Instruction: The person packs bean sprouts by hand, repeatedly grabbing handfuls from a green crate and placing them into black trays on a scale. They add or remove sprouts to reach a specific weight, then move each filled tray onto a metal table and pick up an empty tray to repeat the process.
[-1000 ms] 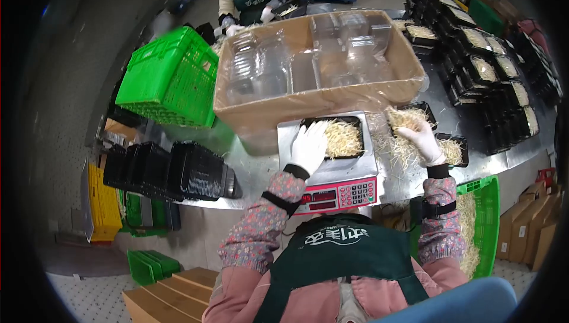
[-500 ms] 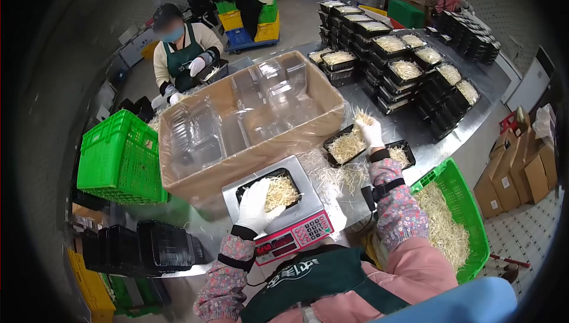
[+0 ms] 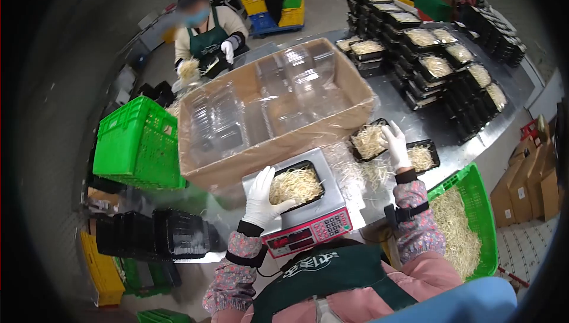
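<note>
On the silver kitchen scale [image 3: 253, 175] sits a black plastic tray of bean sprouts [image 3: 296, 184]. My left hand [image 3: 264, 198], in a white glove, rests along that tray's left side, fingers stretched out and thumb spread over its near edge. My right hand [image 3: 397, 146], also gloved, is at the right edge of a second sprout tray [image 3: 368, 143], its fingers apart and no clump visible in them. Beside my right wrist stands a third sprout tray [image 3: 420, 157]. Loose sprouts [image 3: 351, 170] lie scattered between the scale and the second tray.
A cardboard box [image 3: 272, 145] of clear plastic lids stands behind the scale. Filled trays [image 3: 435, 66] are stacked at the far right. A green crate [image 3: 483, 216] of sprouts is near my right arm; black trays [image 3: 185, 234] lie left. A co-worker [image 3: 207, 32] stands across the table.
The clump of sprouts in my right hand is gone from it, and its fingers have spread at the second tray. My left hand has shifted off the sprouts toward the tray's side. The view has turned slightly.
</note>
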Demonstrator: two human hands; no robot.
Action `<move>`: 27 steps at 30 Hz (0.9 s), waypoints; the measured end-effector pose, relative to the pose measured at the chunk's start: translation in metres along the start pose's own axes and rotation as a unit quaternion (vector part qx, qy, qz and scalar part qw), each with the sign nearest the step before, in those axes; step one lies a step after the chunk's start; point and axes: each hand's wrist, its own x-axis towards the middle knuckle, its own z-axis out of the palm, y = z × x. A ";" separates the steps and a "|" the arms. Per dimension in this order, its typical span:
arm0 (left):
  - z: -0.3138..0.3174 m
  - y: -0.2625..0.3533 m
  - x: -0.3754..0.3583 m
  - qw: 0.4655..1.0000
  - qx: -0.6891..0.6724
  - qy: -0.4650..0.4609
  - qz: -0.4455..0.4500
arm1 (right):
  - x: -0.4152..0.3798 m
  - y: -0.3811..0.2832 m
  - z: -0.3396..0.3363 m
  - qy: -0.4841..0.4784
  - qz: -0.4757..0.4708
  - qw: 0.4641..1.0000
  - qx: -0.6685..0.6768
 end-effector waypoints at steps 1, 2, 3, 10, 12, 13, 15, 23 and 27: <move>-0.003 -0.004 -0.005 1.000 0.008 0.001 -0.007 | -0.017 -0.008 0.014 -0.054 -0.061 0.994 -0.067; -0.001 -0.008 -0.008 1.000 0.006 -0.007 -0.003 | -0.037 -0.015 0.028 -0.104 -0.124 0.978 -0.133; 0.001 -0.008 -0.010 1.000 0.001 -0.014 0.002 | -0.060 -0.022 0.049 -0.149 -0.122 0.975 -0.112; 0.063 -0.012 0.022 0.989 0.124 -0.069 0.052 | -0.169 -0.017 0.158 -0.345 -0.290 0.792 -0.412; 0.082 -0.021 0.026 0.971 0.225 -0.076 0.031 | -0.179 -0.006 0.171 -0.310 -0.327 0.735 -0.507; 0.088 -0.024 0.025 0.969 0.235 -0.072 0.024 | -0.181 0.003 0.175 -0.290 -0.369 0.714 -0.519; 0.088 -0.022 0.025 0.969 0.236 -0.069 0.015 | -0.183 0.012 0.175 -0.303 -0.364 0.708 -0.523; 0.040 0.006 0.011 0.998 0.053 -0.026 -0.009 | -0.105 -0.060 0.194 -0.328 -0.378 0.799 -0.332; 0.014 0.009 -0.011 0.996 -0.052 0.036 -0.062 | -0.009 -0.060 0.254 -0.275 -0.341 0.775 -0.456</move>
